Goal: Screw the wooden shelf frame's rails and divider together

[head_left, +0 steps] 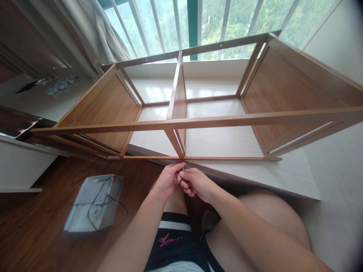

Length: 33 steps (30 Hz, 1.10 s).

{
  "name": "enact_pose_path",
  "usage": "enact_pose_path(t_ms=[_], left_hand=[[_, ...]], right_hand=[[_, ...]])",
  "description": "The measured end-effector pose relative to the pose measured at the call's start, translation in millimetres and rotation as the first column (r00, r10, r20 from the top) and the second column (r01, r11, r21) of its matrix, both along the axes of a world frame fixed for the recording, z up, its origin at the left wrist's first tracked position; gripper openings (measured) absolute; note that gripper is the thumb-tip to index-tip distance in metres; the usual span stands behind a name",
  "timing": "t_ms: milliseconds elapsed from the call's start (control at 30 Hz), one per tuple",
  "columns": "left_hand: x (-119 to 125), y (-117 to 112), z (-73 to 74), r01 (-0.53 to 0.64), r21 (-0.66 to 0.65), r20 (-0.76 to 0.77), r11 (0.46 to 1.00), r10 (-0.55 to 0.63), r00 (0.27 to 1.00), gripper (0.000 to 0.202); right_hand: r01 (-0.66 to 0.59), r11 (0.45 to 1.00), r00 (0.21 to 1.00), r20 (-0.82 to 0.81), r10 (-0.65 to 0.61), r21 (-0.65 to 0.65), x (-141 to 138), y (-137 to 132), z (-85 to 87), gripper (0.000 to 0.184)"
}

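Windows (168, 19) back the wooden frame (221, 121) on the ledge (297, 177), a box (82, 204) and cable (107, 195) lie left of you, and both your hands' fingers (187, 175) pinch a slim piece (183, 169) near the lower rail (221, 158).

Curtain (96, 34) nr window (215, 22); box (87, 194) w/ dk cable (107, 198) on flr (39, 223).

Smooth wooden frame (227, 120), wood-grained floor (36, 223), matt cloth curtain (98, 34)

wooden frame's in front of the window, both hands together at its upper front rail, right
Not the upper front rail: the head view shows the left hand and right hand together by the lower front rail of the wooden frame, which is in front of the window.
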<state>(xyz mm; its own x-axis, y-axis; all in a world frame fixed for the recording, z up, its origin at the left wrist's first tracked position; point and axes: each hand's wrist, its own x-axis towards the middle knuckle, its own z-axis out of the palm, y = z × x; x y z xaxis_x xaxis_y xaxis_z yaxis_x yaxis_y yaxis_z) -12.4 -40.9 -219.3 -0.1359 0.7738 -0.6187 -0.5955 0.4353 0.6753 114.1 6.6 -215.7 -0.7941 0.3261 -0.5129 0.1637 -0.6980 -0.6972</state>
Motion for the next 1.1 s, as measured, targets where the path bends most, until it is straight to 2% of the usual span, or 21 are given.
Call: enact_pose_path(t_ms=[67, 133, 200, 267, 300, 333, 367, 433, 467, 500, 567, 633, 667, 700, 767, 833, 867, 900, 967, 1033, 1100], left_hand=[[-3, -1, -0.2, 0.038, -0.01, 0.001, 0.999, -0.038, 0.999, 0.033], [-5, -1, -0.8, 0.06, -0.003, 0.008, 0.998, -0.06, 0.998, 0.033], [-4, 0, -1.7, 0.05, 0.017, 0.021, 0.999, -0.051, 0.998, 0.03], [-2, 2, -2.6, -0.005, 0.031, 0.047, 1.0, 0.004, 0.999, 0.024], [-1, 2, -3.0, -0.043, 0.034, 0.064, 0.999, 0.04, 0.997, 0.021], [-1, 3, -3.2, -0.076, 0.036, 0.081, 0.996, 0.073, 0.994, 0.019], [0, 4, -3.4, -0.098, 0.036, 0.096, 0.995, 0.094, 0.991, 0.018], [0, 4, -3.8, -0.107, 0.037, 0.116, 0.994, 0.102, 0.988, 0.017], [-1, 4, -4.0, -0.104, 0.033, 0.119, 0.994, 0.099, 0.988, 0.017], [-1, 4, -4.2, -0.104, 0.024, 0.118, 0.994, 0.1, 0.988, 0.017], [-2, 3, -4.4, -0.117, 0.0, 0.111, 0.993, 0.116, 0.987, 0.019], [-2, 2, -4.2, -0.134, -0.022, 0.101, 0.991, 0.136, 0.986, 0.019], [-2, 2, -4.0, -0.144, -0.026, 0.096, 0.989, 0.146, 0.985, 0.019], [-2, 2, -3.7, -0.146, -0.025, 0.091, 0.989, 0.148, 0.985, 0.018], [-1, 2, -2.9, -0.103, -0.004, 0.09, 0.995, 0.102, 0.991, 0.018], [0, 1, -2.2, -0.011, 0.024, 0.103, 1.0, 0.009, 0.995, 0.022], [0, 1, -1.9, 0.035, 0.033, 0.114, 0.999, -0.038, 0.993, 0.025], [0, 1, -1.7, 0.068, 0.038, 0.126, 0.997, -0.072, 0.989, 0.027], [-2, 2, -1.8, 0.09, 0.045, 0.143, 0.995, -0.095, 0.985, 0.028], [-3, 2, -2.2, 0.101, 0.056, 0.149, 0.993, -0.108, 0.983, 0.027], [-5, 2, -2.8, 0.112, 0.068, 0.151, 0.991, -0.122, 0.981, 0.025]], right_hand=[[0.008, 0.995, 0.999, -0.049, -0.014, -0.103, 0, -2, 1.0, 0.023], [0.003, 0.994, 0.999, -0.046, -0.008, -0.112, -1, -2, 0.1, 0.026], [-0.003, 1.0, 1.0, 0.019, 0.003, 0.0, -2, -1, -1.6, 0.032], [-0.036, 0.968, 0.993, 0.119, 0.006, 0.247, -3, 0, -2.1, 0.039], [-0.068, 0.912, 0.985, 0.174, -0.003, 0.404, -2, 1, -1.3, 0.042], [-0.113, 0.823, 0.972, 0.234, -0.025, 0.556, -1, 2, 0.2, 0.043], [-0.169, 0.712, 0.954, 0.296, -0.057, 0.682, 0, 3, 2.4, 0.044], [-0.293, 0.503, 0.901, 0.41, -0.138, 0.813, 3, 4, 7.8, 0.042], [-0.348, 0.436, 0.874, 0.455, -0.17, 0.83, 5, 4, 10.4, 0.041], [-0.388, 0.396, 0.854, 0.486, -0.186, 0.833, 6, 3, 12.5, 0.039], [-0.395, 0.377, 0.854, 0.486, -0.186, 0.838, 7, 3, 14.6, 0.035], [-0.328, 0.418, 0.889, 0.427, -0.168, 0.847, 6, 2, 12.9, 0.033], [-0.282, 0.464, 0.911, 0.386, -0.144, 0.84, 5, 2, 10.8, 0.033], [-0.235, 0.534, 0.933, 0.342, -0.111, 0.812, 3, 2, 7.9, 0.033], [-0.146, 0.729, 0.967, 0.252, -0.038, 0.669, 1, 2, 0.9, 0.033], [-0.061, 0.909, 0.988, 0.152, -0.003, 0.412, -1, 1, -6.2, 0.032], [-0.02, 0.96, 0.995, 0.102, -0.008, 0.278, -1, 1, -9.3, 0.031], [0.011, 0.986, 0.998, 0.056, -0.021, 0.166, -1, 0, -12.0, 0.03], [0.046, 0.998, 0.999, -0.025, -0.045, 0.031, 0, 0, -15.5, 0.031], [0.05, 0.999, 0.996, -0.068, -0.051, -0.016, 0, -1, -16.3, 0.033], [0.047, 0.999, 0.997, -0.055, -0.047, -0.002, 0, 0, -15.0, 0.033]])
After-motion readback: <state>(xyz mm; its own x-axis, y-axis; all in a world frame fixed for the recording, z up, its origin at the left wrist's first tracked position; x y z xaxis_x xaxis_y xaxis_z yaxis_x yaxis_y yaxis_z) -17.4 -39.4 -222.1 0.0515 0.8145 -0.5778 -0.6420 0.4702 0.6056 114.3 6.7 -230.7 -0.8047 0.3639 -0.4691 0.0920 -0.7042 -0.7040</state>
